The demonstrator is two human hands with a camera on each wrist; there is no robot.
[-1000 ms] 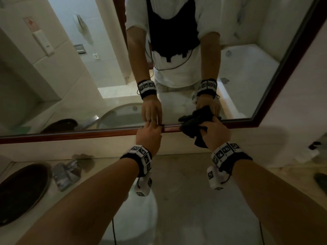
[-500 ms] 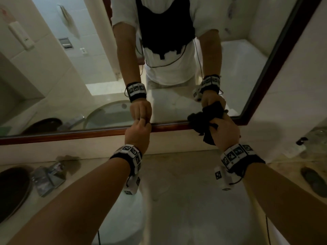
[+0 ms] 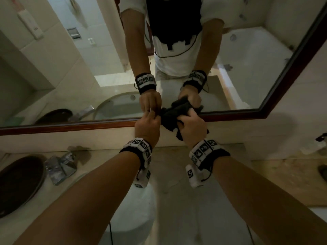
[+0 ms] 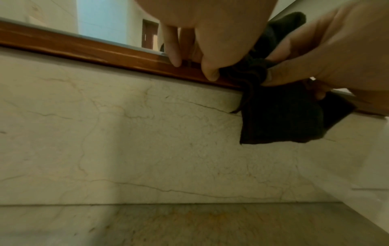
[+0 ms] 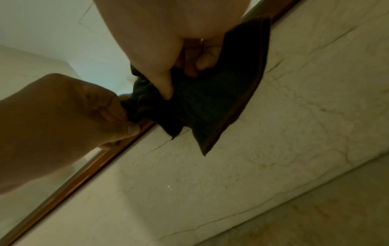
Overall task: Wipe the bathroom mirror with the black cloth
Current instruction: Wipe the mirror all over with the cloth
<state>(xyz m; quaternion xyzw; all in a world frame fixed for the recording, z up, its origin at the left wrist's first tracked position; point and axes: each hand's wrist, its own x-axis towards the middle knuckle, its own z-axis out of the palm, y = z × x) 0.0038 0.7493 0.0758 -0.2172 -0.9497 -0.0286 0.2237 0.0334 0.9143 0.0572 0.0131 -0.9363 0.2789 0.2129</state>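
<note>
The black cloth (image 3: 169,119) is bunched against the lower edge of the bathroom mirror (image 3: 70,76), over its brown wooden frame (image 3: 70,125). My right hand (image 3: 184,120) grips the cloth from the right, thumb and curled fingers dug into it. In the right wrist view the cloth (image 5: 206,103) hangs down over the frame onto the marble wall. My left hand (image 3: 155,115) is close beside it and pinches the cloth's left edge. In the left wrist view the left fingertips (image 4: 210,73) sit on the frame against the cloth (image 4: 280,119).
A marble counter (image 3: 185,174) lies below the mirror. On it are a dark round tray (image 3: 17,183) at the left, a chrome faucet (image 3: 60,167) and a white basin (image 3: 134,209). A small dark-capped bottle (image 3: 318,144) stands at the far right.
My left hand has left the bare frame and taken hold of the cloth's left edge. My right hand with the cloth has moved left, so the two hands now meet.
</note>
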